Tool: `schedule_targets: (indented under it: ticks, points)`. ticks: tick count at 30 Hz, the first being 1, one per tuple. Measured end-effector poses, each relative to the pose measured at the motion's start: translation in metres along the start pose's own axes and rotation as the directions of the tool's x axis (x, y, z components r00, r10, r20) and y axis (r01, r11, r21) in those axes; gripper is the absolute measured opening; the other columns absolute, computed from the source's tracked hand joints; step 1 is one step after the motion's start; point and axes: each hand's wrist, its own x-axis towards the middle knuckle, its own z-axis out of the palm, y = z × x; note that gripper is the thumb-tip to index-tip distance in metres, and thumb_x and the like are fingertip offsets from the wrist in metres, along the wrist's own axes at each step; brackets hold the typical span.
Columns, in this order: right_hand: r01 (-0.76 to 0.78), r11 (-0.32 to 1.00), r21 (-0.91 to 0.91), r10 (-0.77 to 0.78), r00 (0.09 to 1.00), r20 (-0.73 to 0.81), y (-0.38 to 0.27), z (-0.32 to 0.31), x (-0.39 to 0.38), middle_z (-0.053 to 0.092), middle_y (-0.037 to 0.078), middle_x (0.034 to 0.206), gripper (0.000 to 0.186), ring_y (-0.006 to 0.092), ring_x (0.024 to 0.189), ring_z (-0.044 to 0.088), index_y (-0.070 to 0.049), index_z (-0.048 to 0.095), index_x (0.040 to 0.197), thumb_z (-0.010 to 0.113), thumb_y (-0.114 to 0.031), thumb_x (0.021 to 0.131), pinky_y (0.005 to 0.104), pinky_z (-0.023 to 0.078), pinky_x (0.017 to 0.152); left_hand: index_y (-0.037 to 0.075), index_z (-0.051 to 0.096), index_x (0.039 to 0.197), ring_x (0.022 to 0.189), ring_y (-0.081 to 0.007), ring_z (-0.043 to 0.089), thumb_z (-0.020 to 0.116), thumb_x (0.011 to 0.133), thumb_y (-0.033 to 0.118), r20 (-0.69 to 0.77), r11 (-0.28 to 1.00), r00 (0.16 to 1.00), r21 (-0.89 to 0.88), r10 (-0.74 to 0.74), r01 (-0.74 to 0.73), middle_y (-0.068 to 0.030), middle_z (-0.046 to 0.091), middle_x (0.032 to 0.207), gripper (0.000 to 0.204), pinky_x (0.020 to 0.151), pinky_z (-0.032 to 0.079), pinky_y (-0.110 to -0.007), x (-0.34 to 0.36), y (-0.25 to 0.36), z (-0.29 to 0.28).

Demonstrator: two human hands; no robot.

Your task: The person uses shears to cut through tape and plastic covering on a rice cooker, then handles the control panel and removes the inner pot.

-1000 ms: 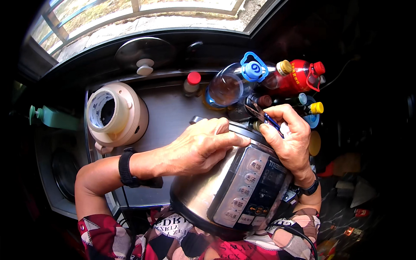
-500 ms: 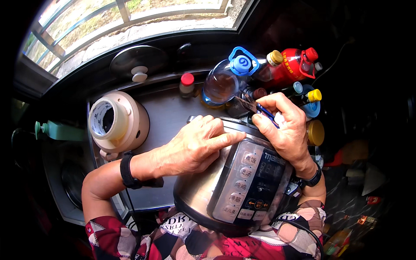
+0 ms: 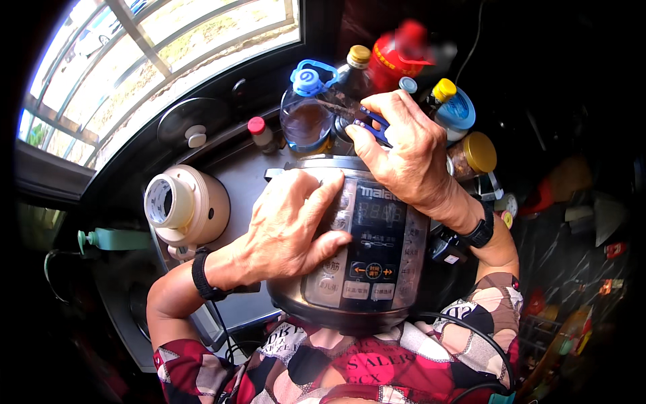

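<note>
A silver electric pressure cooker (image 3: 377, 232) with a button panel rests against the front of my patterned shirt. My left hand (image 3: 293, 219) lies on its upper left side, thumb spread from the fingers over the panel's edge, holding nothing. Above the cooker's far right rim, my right hand (image 3: 407, 145) grips a blue-handled scissors-like tool (image 3: 373, 126). The tool's two narrow dark ends point left, apart from each other, in front of the bottles. Its exact kind is hard to make out.
Beyond the cooker stand a large clear bottle (image 3: 306, 121) with a blue cap, a red bottle (image 3: 397, 60), and a gold-lidded jar (image 3: 479, 153). A small red-capped jar (image 3: 261, 133) stands left of them. A beige round appliance (image 3: 208, 205) bears a tape roll (image 3: 168, 200).
The view has shifted, and the cooker's panel now faces me more squarely. My left thumb has spread away from the index finger. My right hand has moved left; the tool's ends show apart.
</note>
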Motion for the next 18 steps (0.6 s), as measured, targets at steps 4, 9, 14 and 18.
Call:
schedule_targets:
  ticks: [4,9,14,18]
  points:
    - [0.110,0.982,-0.156,-0.109,0.994,0.015,0.009,-0.014,-0.016,0.062,0.015,0.086,0.030,0.0296,0.069,0.067,0.001,0.059,0.099,0.075,-0.010,0.075,0.0337,0.054,0.058,-0.003,0.045,0.134,0.083,-0.0327,0.050,0.055,0.090,0.028,0.034,0.996,0.997,-0.053,-0.068,0.070,-0.0193,0.049,0.094,0.056,0.074,0.043,-0.043,-0.008,-0.003,0.008]
    - [0.119,0.971,-0.205,-0.141,0.985,-0.099,0.020,-0.028,-0.032,0.060,0.014,0.085,0.033,0.0278,0.069,0.065,0.001,0.059,0.103,0.075,-0.008,0.076,0.0331,0.053,0.058,-0.003,0.035,0.144,0.093,-0.0345,0.050,0.052,0.091,0.031,0.097,0.980,0.987,-0.134,-0.132,0.144,-0.0234,0.046,0.105,0.065,0.085,0.043,-0.044,-0.015,-0.003,0.017]
    - [0.121,0.966,-0.229,-0.155,0.979,-0.136,0.024,-0.041,-0.045,0.059,0.014,0.085,0.035,0.0267,0.067,0.063,0.002,0.058,0.106,0.075,-0.008,0.077,0.0327,0.052,0.058,-0.002,0.034,0.144,0.097,-0.0337,0.050,0.048,0.094,0.040,0.096,0.977,0.985,-0.148,-0.141,0.154,-0.0231,0.045,0.110,0.067,0.086,0.044,-0.043,-0.017,-0.003,0.028]
    - [0.087,0.970,-0.228,-0.110,0.990,-0.090,0.026,-0.048,-0.057,0.059,0.014,0.086,0.033,0.0270,0.069,0.064,0.002,0.058,0.106,0.073,-0.007,0.078,0.0326,0.052,0.058,0.000,0.036,0.144,0.098,-0.0313,0.049,0.046,0.093,0.056,0.113,0.949,0.961,-0.165,-0.253,0.269,-0.0212,0.045,0.109,0.076,0.083,0.044,-0.040,-0.025,-0.006,0.026]
